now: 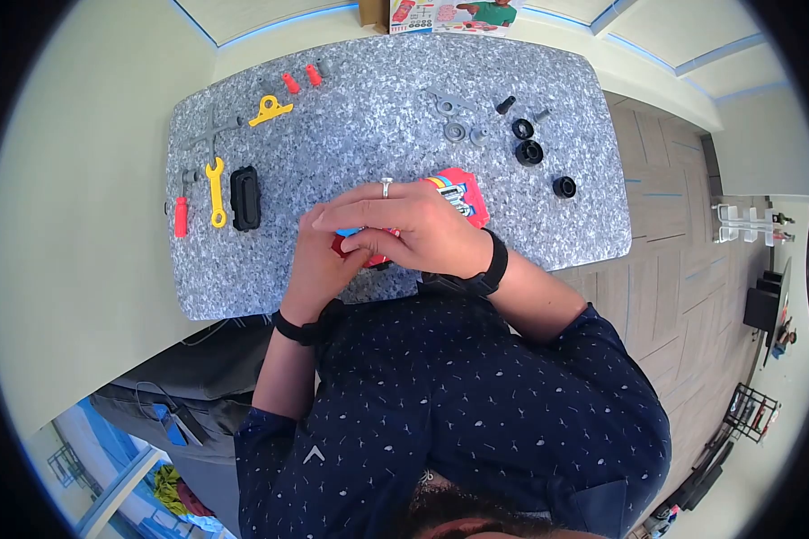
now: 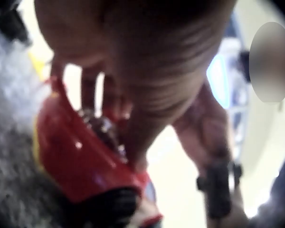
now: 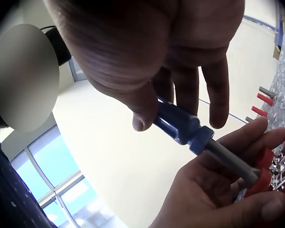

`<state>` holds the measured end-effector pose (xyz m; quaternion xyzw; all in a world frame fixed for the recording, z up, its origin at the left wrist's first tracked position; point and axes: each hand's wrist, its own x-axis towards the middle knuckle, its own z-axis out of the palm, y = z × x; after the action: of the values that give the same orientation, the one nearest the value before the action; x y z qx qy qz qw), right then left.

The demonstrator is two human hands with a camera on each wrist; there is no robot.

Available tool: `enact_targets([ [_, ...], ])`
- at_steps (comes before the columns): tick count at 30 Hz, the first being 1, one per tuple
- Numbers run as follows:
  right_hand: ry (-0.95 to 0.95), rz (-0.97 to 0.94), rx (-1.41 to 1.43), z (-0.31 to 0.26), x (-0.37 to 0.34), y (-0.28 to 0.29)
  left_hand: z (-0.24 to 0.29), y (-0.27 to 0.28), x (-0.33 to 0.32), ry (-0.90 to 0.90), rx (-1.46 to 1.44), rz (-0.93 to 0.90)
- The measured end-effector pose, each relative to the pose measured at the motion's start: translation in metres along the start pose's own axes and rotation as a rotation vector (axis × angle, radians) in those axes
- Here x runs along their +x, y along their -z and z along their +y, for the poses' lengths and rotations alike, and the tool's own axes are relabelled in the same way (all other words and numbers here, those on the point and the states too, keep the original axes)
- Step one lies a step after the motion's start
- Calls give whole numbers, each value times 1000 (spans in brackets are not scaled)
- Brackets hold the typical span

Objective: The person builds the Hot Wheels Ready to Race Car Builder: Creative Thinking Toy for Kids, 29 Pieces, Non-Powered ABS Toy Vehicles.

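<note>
Hands (image 1: pixel 431 229) (image 1: pixel 313 268) above a speckled table (image 1: pixel 360 117) beside a pale wall (image 1: pixel 90 216) grip a screwdriver (image 3: pixel 180 124) (right), red toy (image 2: pixel 80 147) (left).

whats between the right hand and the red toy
A blue screwdriver, plus part of the left hand near its tip; the right wrist view shows both.

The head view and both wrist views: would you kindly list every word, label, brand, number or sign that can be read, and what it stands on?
Readable words or numbers: none.
"^": pale chevron sign on the dark blue patterned fabric shirt.
Multicoloured printed cardboard box: print too small to read.
Red plastic toy: any lettering too small or blurred to read.
</note>
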<state>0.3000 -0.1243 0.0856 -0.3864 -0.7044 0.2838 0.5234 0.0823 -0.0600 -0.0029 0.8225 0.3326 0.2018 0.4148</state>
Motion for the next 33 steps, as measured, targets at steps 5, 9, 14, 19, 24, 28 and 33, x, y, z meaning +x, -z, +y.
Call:
enact_targets([
  [5, 6, 37, -49, -1, -1, -5, 3, -1, 1, -30, -9, 22],
  [9, 7, 57, -77, -1, -3, -8, 8, -2, 1, -19, -21, 68],
  [14, -1, 55, -63, -2, -3, -8, 10, -1, 1, -31, -11, 69],
  [19, 134, 159, -141, -8, -3, 32, 29, 10, 4, -107, 73, 24],
  [24, -38, 698, 87, -22, -35, 104, 37, 10, 8, -217, 248, -1],
  [28, -278, 811, -137, -6, -91, 154, 59, 5, 19, -259, 390, -82],
  [33, -755, 656, -828, 4, -132, 176, 74, -16, 32, -257, 562, -169],
])
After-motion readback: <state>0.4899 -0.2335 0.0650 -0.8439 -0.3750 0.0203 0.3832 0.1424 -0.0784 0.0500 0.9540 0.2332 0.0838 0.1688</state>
